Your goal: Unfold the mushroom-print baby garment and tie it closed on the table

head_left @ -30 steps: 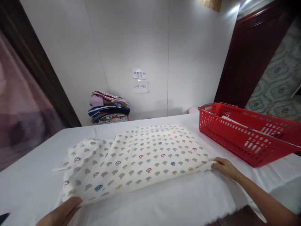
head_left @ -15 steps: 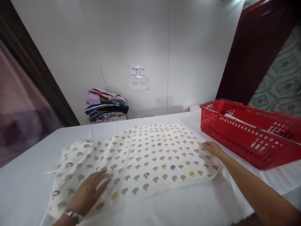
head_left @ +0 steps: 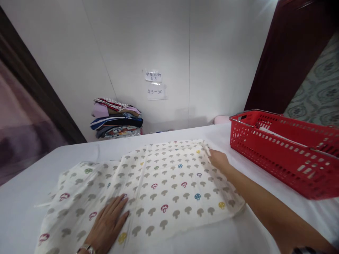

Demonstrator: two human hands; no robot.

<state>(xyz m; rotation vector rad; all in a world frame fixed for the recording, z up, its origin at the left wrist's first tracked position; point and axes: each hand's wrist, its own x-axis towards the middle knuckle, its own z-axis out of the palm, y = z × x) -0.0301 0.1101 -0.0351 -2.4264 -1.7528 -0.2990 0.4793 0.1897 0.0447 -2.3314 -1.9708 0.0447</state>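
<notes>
A white cloth [head_left: 172, 187] printed with grey and coloured mushrooms lies spread on the white-covered table [head_left: 206, 236]. Its left part is wrinkled, while the middle lies fairly flat. My left hand [head_left: 107, 222], with a watch or bracelet at the wrist, rests palm down on the cloth left of centre, fingers stretched out. At the far right edge, my right hand [head_left: 218, 160] pinches the cloth, and that edge is lifted and curled inward. The right fingertips are partly hidden by the fabric.
A red plastic basket [head_left: 272, 148] with metal handles stands at the right of the table. Behind the table's far edge is a stack of folded clothes [head_left: 116, 121]. Paper labels [head_left: 155, 91] are stuck on the white wall. A curtain [head_left: 26, 116] hangs at the left.
My right hand has moved left and slightly away from me, drawing the cloth's right edge inward. My left hand now lies flatter on the cloth. The view has shifted slightly.
</notes>
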